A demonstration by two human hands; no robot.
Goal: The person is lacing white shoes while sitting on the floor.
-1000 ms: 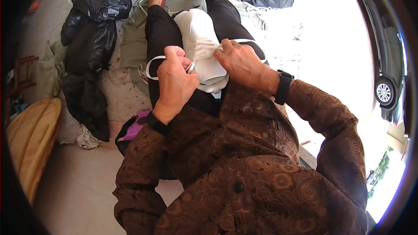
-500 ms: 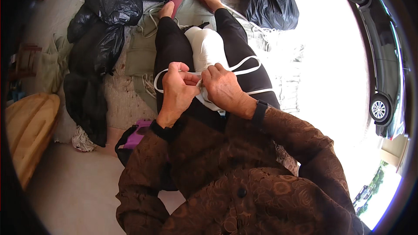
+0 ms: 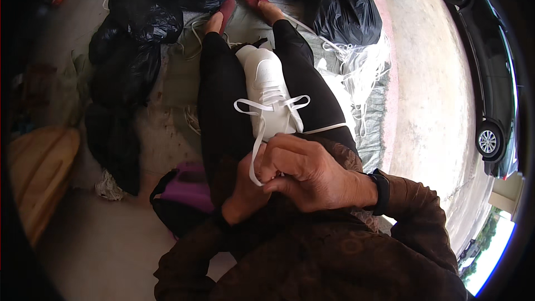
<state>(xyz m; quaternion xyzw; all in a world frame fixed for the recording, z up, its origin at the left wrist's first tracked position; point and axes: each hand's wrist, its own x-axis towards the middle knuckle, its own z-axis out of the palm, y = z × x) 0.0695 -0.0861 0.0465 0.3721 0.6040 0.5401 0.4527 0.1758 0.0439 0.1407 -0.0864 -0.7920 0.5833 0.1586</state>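
Observation:
A white sneaker [image 3: 269, 72] rests between my black-clad legs, toe pointing away. Its lace [image 3: 253, 161] spreads in a loop on each side of the tongue, and one strand curves down from the shoe to my hands. Close to my lap, my right hand [image 3: 317, 170] has its fingers curled and its thumb pressed in around that strand. Just behind it on the left is my left hand [image 3: 247, 187], its fingers mostly hidden by the right one.
Black plastic bags [image 3: 343, 11] lie around my feet and to the left. A bundle of white laces [image 3: 359, 69] is on the green sheet at right. A purple and black bag [image 3: 186, 189] sits by my left hip, a wooden piece [image 3: 42, 167] farther left. A dark car [image 3: 479, 72] stands at right.
Both hands have drawn back from the sneaker toward my lap. The shoe's laced front now shows, with a loop lying on either side.

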